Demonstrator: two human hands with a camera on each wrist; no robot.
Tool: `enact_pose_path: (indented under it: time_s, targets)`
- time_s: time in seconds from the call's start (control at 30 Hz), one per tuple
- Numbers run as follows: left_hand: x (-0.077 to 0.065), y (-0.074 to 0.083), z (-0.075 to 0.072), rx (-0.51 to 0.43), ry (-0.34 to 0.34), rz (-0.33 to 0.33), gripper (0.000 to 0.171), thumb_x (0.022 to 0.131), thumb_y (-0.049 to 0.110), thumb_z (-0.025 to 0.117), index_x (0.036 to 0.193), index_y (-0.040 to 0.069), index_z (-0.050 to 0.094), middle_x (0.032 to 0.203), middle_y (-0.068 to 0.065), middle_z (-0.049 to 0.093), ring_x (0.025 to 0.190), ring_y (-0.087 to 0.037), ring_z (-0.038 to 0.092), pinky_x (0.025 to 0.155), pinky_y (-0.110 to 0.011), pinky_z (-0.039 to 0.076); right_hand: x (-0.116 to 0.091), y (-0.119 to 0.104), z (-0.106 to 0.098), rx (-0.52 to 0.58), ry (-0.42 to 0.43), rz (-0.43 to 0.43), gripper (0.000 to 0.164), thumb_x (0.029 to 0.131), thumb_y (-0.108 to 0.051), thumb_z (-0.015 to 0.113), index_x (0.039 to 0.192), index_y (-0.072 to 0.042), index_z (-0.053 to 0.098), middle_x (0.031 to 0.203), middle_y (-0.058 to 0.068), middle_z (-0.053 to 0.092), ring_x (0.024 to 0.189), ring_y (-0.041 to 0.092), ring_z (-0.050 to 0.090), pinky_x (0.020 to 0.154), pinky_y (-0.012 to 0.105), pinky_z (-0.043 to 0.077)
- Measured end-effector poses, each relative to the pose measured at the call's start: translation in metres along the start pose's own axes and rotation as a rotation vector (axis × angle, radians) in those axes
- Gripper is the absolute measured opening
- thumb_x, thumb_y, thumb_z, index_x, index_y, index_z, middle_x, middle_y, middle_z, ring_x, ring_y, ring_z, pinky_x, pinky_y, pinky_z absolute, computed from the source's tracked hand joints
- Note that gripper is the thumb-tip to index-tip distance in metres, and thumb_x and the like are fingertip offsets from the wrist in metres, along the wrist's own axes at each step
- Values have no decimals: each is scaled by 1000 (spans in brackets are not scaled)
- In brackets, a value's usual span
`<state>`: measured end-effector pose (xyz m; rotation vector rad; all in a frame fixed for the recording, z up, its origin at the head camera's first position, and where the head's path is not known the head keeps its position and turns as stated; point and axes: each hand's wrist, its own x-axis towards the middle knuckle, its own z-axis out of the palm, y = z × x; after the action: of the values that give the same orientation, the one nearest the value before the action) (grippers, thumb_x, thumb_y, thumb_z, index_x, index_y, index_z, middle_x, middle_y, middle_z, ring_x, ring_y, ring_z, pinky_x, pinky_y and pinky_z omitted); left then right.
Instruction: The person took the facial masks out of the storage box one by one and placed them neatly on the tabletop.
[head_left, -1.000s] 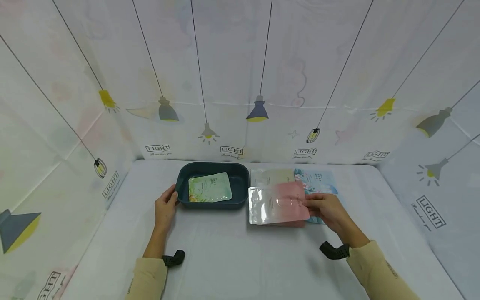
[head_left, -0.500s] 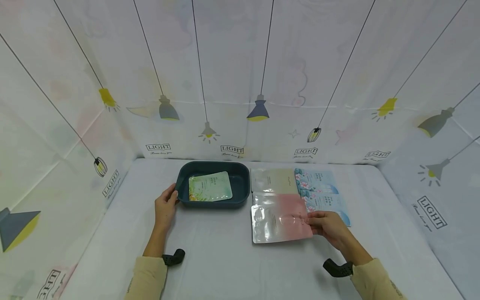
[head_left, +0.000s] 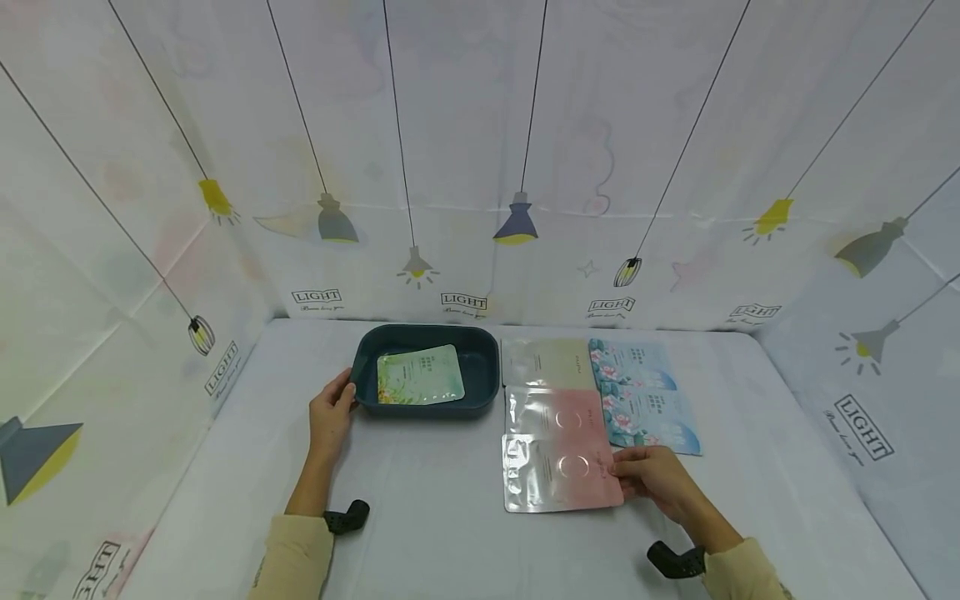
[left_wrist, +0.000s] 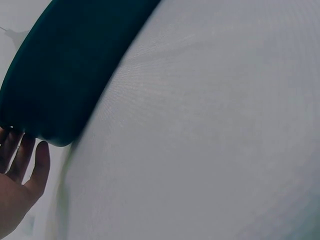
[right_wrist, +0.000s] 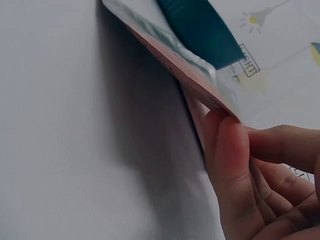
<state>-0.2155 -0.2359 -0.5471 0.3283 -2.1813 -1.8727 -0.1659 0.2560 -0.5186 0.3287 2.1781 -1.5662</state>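
At the back left stands a dark teal bin point(head_left: 480, 367) with a flat green sachet point(head_left: 420, 375) inside. My left hand point(head_left: 331, 414) touches the bin's left end with its fingers nearly straight, as the left wrist view also shows at the bin wall point(left_wrist: 55, 75). My right hand point(head_left: 654, 479) pinches the right edge of a pink foil sachet point(head_left: 558, 475). This sachet overlaps the near edge of another pink sachet point(head_left: 555, 408). In the right wrist view the thumb and index finger grip the held sachet point(right_wrist: 175, 70) by its corner, its face seen edge-on.
Behind the pink sachets lies a beige sachet point(head_left: 551, 362), right beside the bin. Two blue flowered sachets point(head_left: 637, 362) overlap to the right. White cloth covers the table point(head_left: 435, 517), and a lamp-printed curtain point(head_left: 450, 125) rises along its back and sides.
My right hand has drawn the pink sachet down toward the front edge, uncovering the other pink sachet and the lower blue one. My left hand has stayed at the bin.
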Motion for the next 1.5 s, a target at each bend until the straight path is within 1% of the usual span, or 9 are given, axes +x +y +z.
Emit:
enact_pose_path:
  time_s: [0.27, 0.37, 0.47, 0.53, 0.6, 0.83, 1.03, 1.3, 1.5]
  targets:
    - [0, 3, -1, -13, -25, -32, 44, 103, 21, 47, 144, 4, 46, 147, -16, 49, 128, -27, 52, 82, -6, 51, 1, 4, 0, -109, -21, -22, 29, 89, -11, 67, 109, 10, 65, 78, 7, 71, 63, 18, 66, 61, 32, 61]
    - [-3, 12, -3, -18, -40, -42, 44, 103, 18, 47, 144, 2, 45, 147, -18, 48, 129, -29, 52, 92, -21, 55, 0, 4, 1, -149, -40, -12, 28, 88, -12, 68, 106, 9, 66, 74, 6, 70, 60, 16, 65, 59, 31, 60]
    - [-7, 21, -5, -30, -54, -38, 44, 103, 15, 46, 144, 0, 44, 146, -21, 48, 129, -33, 52, 100, -39, 52, -2, 4, 1, -189, -64, 1, 26, 87, -13, 70, 103, 7, 68, 71, 5, 69, 58, 15, 64, 58, 29, 59]
    - [-9, 24, -5, -38, -61, -30, 44, 103, 14, 46, 144, -1, 43, 145, -22, 47, 129, -34, 51, 102, -43, 49, -3, 3, 0, -216, -80, 4, 25, 87, -14, 70, 101, 7, 68, 69, 5, 68, 56, 15, 64, 56, 29, 59]
    - [-8, 20, -5, -38, -57, -26, 44, 103, 16, 46, 144, 0, 44, 145, -21, 48, 129, -32, 52, 101, -41, 50, -4, 2, 0, -237, -86, 8, 22, 87, -13, 69, 99, 6, 69, 68, 5, 68, 55, 14, 64, 55, 28, 58]
    - [0, 1, -2, -14, -20, 12, 44, 103, 24, 48, 144, 6, 47, 144, -17, 51, 126, -30, 55, 87, -15, 55, -5, 1, -1, -284, -113, 20, 17, 87, -9, 68, 97, 5, 69, 68, 6, 68, 54, 14, 63, 54, 27, 58]
    - [2, -1, -1, -14, -15, 21, 44, 103, 23, 48, 143, 6, 47, 144, -16, 51, 125, -30, 55, 85, -12, 54, -7, 1, -2, -292, -157, 9, 16, 86, -8, 68, 94, 5, 70, 66, 5, 68, 54, 13, 63, 52, 26, 57]
    - [-5, 16, -4, -35, -46, -30, 43, 103, 16, 47, 143, 0, 45, 146, -20, 48, 129, -34, 51, 86, -14, 55, -14, 0, -7, -340, -196, -4, 17, 86, -13, 71, 86, 4, 72, 63, 5, 68, 53, 13, 65, 52, 28, 58]
    - [-15, 31, -4, -23, -49, -23, 43, 103, 14, 46, 143, -3, 44, 146, -22, 47, 131, -36, 50, 84, -11, 54, -13, -7, -12, -392, -126, 9, 18, 85, -14, 71, 86, 4, 71, 64, 6, 67, 54, 15, 63, 52, 29, 58]
